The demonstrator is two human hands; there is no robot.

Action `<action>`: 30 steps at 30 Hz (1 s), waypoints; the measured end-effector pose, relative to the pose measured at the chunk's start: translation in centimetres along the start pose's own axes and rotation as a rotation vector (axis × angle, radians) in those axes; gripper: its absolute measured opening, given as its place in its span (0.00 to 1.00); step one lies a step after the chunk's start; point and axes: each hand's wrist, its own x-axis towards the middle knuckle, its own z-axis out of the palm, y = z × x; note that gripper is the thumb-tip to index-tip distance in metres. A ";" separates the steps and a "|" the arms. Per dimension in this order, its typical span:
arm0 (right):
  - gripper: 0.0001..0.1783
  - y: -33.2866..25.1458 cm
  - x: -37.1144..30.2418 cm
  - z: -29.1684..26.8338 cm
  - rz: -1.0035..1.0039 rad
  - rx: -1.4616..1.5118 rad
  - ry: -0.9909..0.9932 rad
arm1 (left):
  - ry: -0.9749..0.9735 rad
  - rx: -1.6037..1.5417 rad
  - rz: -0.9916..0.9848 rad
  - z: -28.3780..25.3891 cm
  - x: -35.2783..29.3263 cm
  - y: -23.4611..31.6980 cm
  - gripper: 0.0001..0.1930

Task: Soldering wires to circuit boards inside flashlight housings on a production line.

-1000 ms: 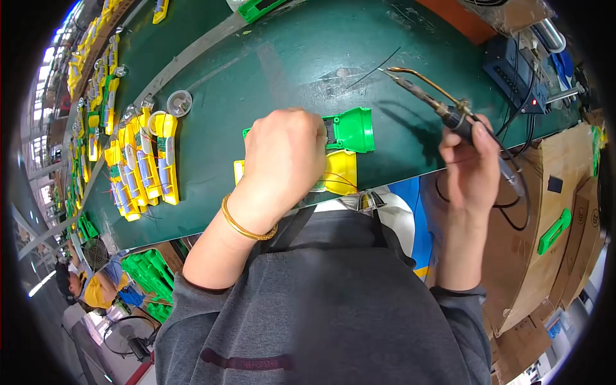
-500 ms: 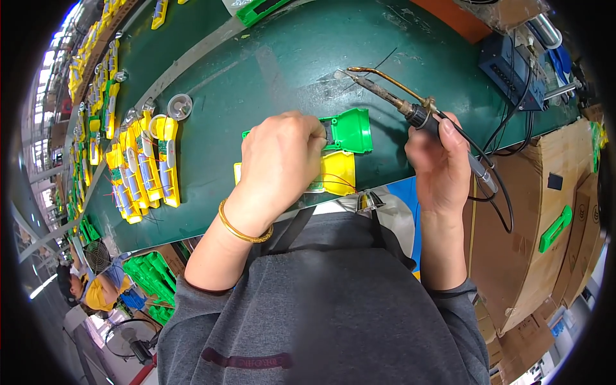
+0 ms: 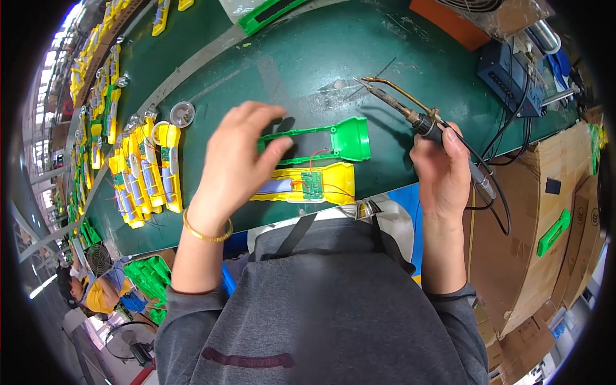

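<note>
I count one soldering iron (image 3: 410, 114) and two open casing halves just left of it: one green shell (image 3: 333, 138), one yellow shell (image 3: 308, 184) with a single circuit board. Farther left of the iron I see one round clear lens (image 3: 182, 114) and roughly five yellow assemblies (image 3: 151, 170), overlapping, so uncertain.

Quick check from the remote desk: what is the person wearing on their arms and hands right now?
Both hands are bare, with no gloves. The left hand has a thin gold-coloured bangle round the wrist. The right hand shows no ring, watch or bracelet. Grey sleeves are pushed up, so the forearms are uncovered. The grey top has a dark stripe across it, and a dark strap runs over it.
</note>
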 end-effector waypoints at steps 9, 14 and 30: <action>0.12 -0.6 -0.5 0.1 -0.099 0.075 -0.035 | -0.165 -0.070 0.206 -3.4 -3.2 0.3 0.23; 0.10 -0.3 0.1 -0.8 -0.104 0.124 0.047 | -0.193 -0.030 0.200 -0.6 -6.4 0.2 0.25; 0.08 0.0 1.8 0.6 -0.135 0.123 0.113 | 0.462 0.493 -0.733 -19.1 4.5 -31.3 0.34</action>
